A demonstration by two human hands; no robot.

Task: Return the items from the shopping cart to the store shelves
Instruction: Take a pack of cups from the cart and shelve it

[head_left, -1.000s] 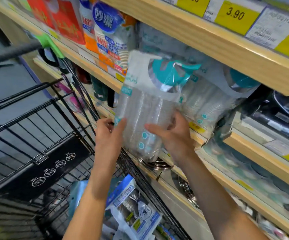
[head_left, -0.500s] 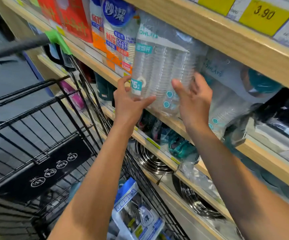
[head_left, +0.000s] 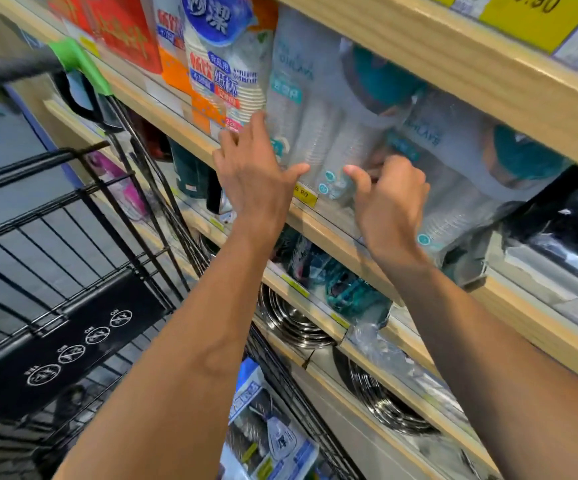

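Note:
A clear pack of plastic cups point(head_left: 318, 109) with teal labels stands upright on the wooden shelf point(head_left: 318, 220), between a paper-cup pack point(head_left: 227, 64) and another cup pack point(head_left: 460, 174). My left hand point(head_left: 256, 174) lies flat against its left lower side, fingers spread. My right hand point(head_left: 387, 199) has its fingers curled on the pack's lower right corner, thumb on its front. The black wire shopping cart point(head_left: 73, 258) is at the left; a blue-and-white packet point(head_left: 266, 434) lies in it.
A shelf board with yellow price tags point(head_left: 536, 15) overhangs closely above. Below are steel bowls point(head_left: 291, 323) and teal items point(head_left: 353, 292). Black boxed goods point(head_left: 564, 237) fill the right. The cart's green-tipped handle point(head_left: 73, 60) touches the shelf edge at left.
Both hands lifted the cup pack from below the shelf edge up and pushed it back onto the shelf. It now stands deeper between its neighbours.

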